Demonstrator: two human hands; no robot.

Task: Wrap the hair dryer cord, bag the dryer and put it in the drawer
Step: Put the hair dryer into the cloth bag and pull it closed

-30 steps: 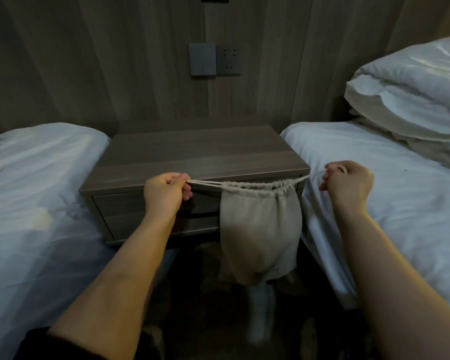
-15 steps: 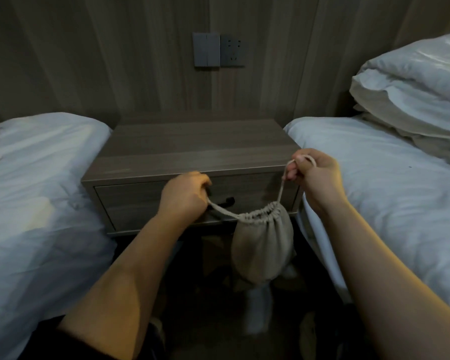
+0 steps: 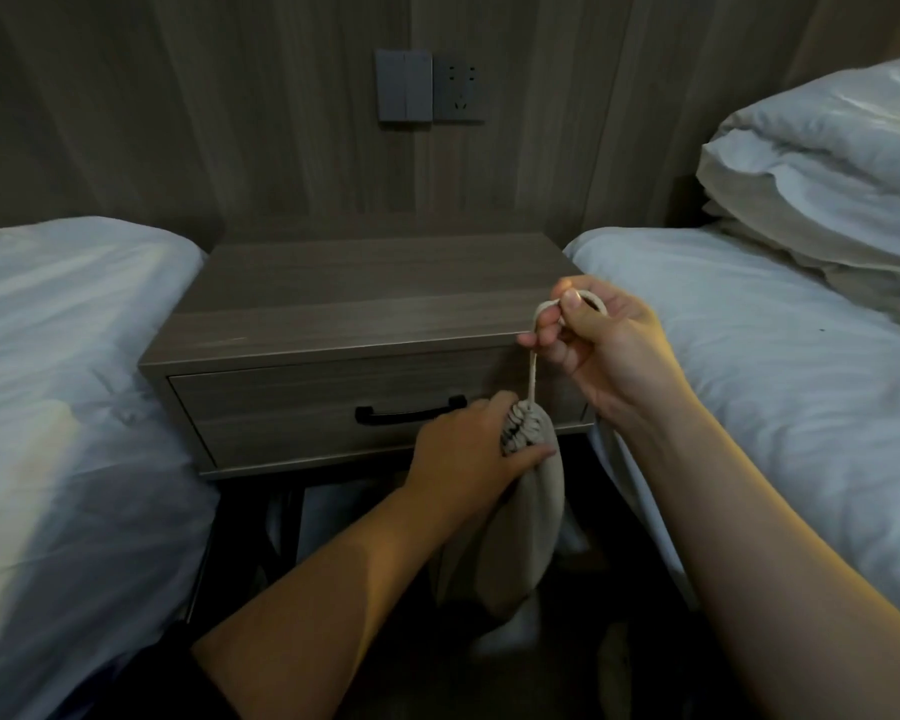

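Note:
A beige drawstring bag (image 3: 510,537) hangs in front of the wooden nightstand (image 3: 365,298), its mouth cinched into tight gathers. My left hand (image 3: 468,454) grips the bag just under the gathered neck. Up and to the right, my right hand (image 3: 593,340) pinches the pale drawstring (image 3: 532,376), which runs taut from the neck to a loop around my fingers. The hair dryer and its cord are hidden from view. The nightstand's drawer (image 3: 302,407) is closed, with its black handle (image 3: 411,412) just left of my left hand.
A white bed (image 3: 58,407) lies on the left and another white bed (image 3: 775,366) on the right, with stacked pillows (image 3: 827,174) on it. A switch and socket (image 3: 430,85) sit on the wood wall. Dark floor lies below the nightstand.
The bag's mouth went from stretched wide between both hands to fully cinched. My left hand let go of its cord and took the bag's neck; my right hand pulled its cord upward.

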